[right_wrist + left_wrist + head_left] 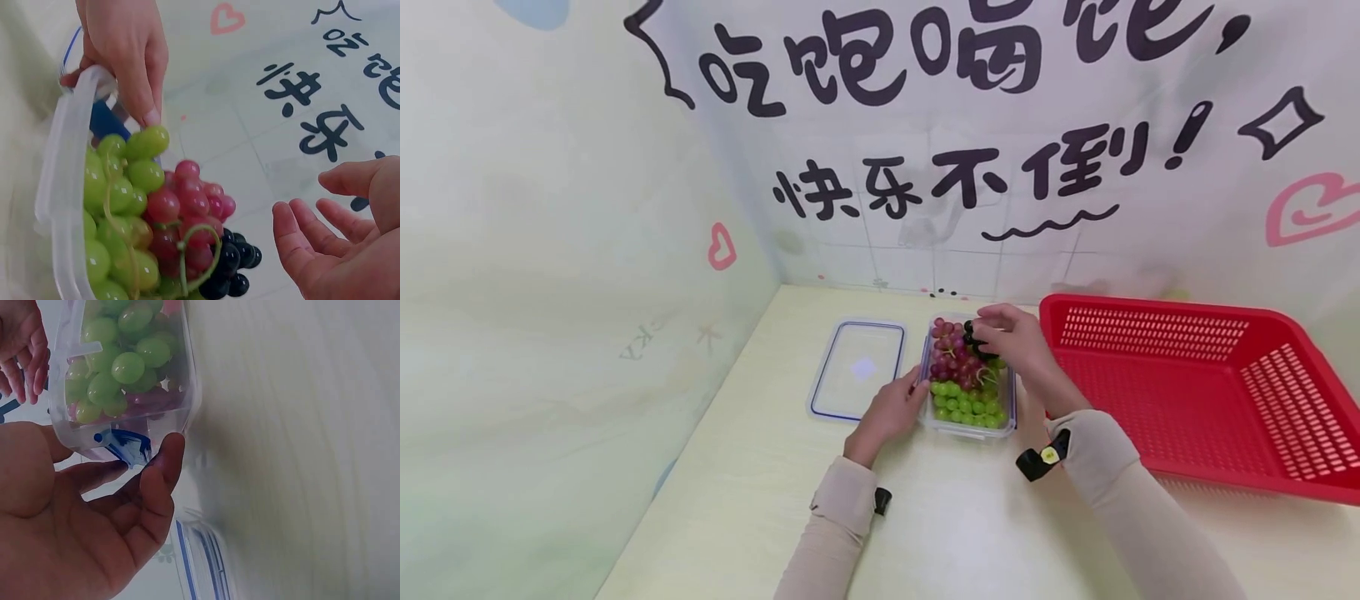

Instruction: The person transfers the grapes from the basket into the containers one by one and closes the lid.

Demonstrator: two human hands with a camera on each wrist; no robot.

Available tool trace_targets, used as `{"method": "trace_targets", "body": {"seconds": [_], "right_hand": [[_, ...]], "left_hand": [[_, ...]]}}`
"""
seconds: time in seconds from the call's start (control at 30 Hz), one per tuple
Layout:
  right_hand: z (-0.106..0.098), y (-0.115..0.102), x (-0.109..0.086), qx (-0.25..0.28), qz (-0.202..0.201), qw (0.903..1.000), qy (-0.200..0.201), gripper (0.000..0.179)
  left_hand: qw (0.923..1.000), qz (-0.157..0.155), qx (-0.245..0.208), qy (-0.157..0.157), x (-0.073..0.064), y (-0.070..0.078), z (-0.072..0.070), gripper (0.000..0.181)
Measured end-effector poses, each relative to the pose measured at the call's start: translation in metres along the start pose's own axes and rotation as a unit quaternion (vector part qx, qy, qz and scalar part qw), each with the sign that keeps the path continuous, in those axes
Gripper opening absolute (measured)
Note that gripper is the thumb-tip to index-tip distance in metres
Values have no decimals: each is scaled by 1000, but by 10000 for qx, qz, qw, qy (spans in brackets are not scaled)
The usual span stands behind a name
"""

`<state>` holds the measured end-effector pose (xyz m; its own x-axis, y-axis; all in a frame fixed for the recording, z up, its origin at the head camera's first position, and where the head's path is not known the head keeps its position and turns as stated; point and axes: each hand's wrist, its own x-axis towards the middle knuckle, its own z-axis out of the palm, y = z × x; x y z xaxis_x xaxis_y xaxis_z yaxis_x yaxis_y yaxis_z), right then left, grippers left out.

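A clear plastic food container on the table holds green grapes, red grapes and a small bunch of black grapes at its far end. My left hand grips the container's left side wall, thumb at the rim and fingers outside by the blue latch. Over the far right corner, my right hand hovers beside the black grapes. In the right wrist view its loosely bent fingers are apart from them, holding nothing.
The container's clear lid with a blue seal lies flat to the left. A large red plastic basket stands to the right, near the right forearm. Behind the table hangs a printed wall covering.
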<state>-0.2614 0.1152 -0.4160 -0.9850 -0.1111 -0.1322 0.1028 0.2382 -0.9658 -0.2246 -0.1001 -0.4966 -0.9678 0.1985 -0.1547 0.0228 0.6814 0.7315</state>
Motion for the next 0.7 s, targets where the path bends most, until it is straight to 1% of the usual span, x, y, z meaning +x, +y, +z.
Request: {"method": "trace_targets", "body": {"seconds": [0.1,0.2,0.37,0.43,0.53,0.7], "right_hand": [[11,-1,-4,240,107,9996,-50,39],[21,-2,-8,481,170,9985,-194,41],[42,-3,-14,959,156,9943,-446,44],[51,-4,-15,1148,170,9919,-522,45],[65,-6,-18,1306,220,9891,-646,50],[88,-7,-20,1332,312,9874,-793,57]], "left_hand": [[9999,18,150,60,0,0,-3,55],[9995,80,282,143,-1,1,-7,53],[9979,305,347,458,-3,-1,-19,48],[9969,331,369,612,-3,-3,-25,47],[9957,204,412,801,-4,-8,-33,47],[9934,-31,391,1074,-3,-18,-48,48]]}}
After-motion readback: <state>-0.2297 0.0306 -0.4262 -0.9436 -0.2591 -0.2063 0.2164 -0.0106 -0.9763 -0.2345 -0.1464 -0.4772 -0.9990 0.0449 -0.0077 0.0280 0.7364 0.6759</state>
